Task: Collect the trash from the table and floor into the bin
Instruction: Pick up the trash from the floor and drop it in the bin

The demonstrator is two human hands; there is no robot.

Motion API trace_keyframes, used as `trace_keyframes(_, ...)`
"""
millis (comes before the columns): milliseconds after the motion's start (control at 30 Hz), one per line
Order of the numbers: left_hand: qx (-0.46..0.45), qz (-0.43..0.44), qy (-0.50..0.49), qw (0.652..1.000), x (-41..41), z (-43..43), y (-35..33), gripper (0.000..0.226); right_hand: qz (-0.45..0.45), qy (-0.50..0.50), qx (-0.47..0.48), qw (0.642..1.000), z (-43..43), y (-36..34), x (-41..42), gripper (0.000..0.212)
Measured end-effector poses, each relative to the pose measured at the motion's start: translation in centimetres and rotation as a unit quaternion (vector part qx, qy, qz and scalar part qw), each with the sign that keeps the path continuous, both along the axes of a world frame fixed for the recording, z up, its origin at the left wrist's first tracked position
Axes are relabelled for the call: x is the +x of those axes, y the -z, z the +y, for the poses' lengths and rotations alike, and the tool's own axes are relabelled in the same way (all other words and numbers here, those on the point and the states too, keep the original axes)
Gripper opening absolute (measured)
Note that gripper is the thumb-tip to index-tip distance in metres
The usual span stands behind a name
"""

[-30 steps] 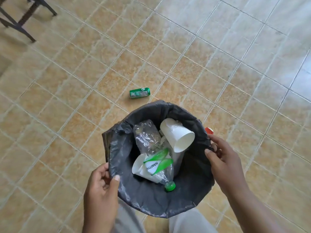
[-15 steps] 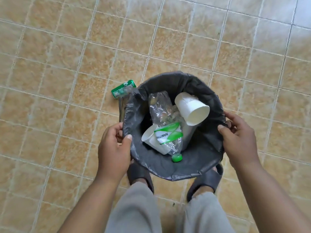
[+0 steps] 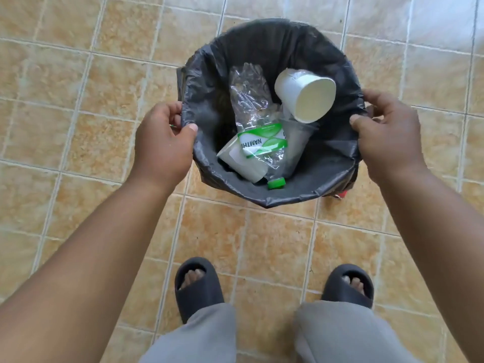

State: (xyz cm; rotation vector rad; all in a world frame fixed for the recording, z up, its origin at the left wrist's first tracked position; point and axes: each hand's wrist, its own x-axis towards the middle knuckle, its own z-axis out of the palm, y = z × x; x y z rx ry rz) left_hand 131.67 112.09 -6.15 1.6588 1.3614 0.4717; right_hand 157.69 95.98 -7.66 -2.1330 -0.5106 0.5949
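A bin lined with a black bag (image 3: 264,45) is in front of me over the tiled floor. My left hand (image 3: 163,137) grips its left rim and my right hand (image 3: 387,132) grips its right rim. Inside lie a crushed clear plastic bottle (image 3: 251,100) with a green label and green cap (image 3: 276,183), a white paper cup (image 3: 303,96) on its side at the upper right, and another white cup (image 3: 235,161) under the bottle. A tiny bit of green shows behind my left fingers; the green can is otherwise hidden.
Orange-tan floor tiles (image 3: 78,127) surround the bin on all sides. My two feet in dark slides (image 3: 199,286) (image 3: 348,284) stand just behind the bin. A bit of the bin's red body (image 3: 344,193) shows under the bag at the lower right.
The bin has moved forward, away from my feet, with both hands still on its rim. The green can that lay at the bin's left has gone out of sight behind bin and hand.
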Motion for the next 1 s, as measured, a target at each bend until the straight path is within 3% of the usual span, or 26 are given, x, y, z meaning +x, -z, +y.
trace_keyframes(233,0.057,-0.017,-0.013,0.998,5.0,6.1,3.2,0.015,-0.098,-0.087,0.033,0.991,4.8,3.1,5.8,0.042)
trace_keyframes(400,0.049,-0.053,0.010,0.997,7.0,9.4,4.9,0.026,-0.100,-0.107,0.050,0.988,7.8,4.1,8.6,0.038)
trace_keyframes(633,0.051,-0.032,0.036,0.998,7.7,12.4,6.6,0.020,-0.121,-0.132,0.039,0.983,10.3,5.5,10.3,0.032)
trace_keyframes(800,0.050,-0.046,0.026,0.997,8.1,12.6,6.9,0.017,-0.126,-0.121,0.032,0.984,10.9,5.9,10.4,0.041)
trace_keyframes(1000,0.182,0.034,0.045,0.982,7.7,12.3,9.0,0.018,-0.251,-0.117,0.023,0.960,10.9,7.1,9.5,0.030)
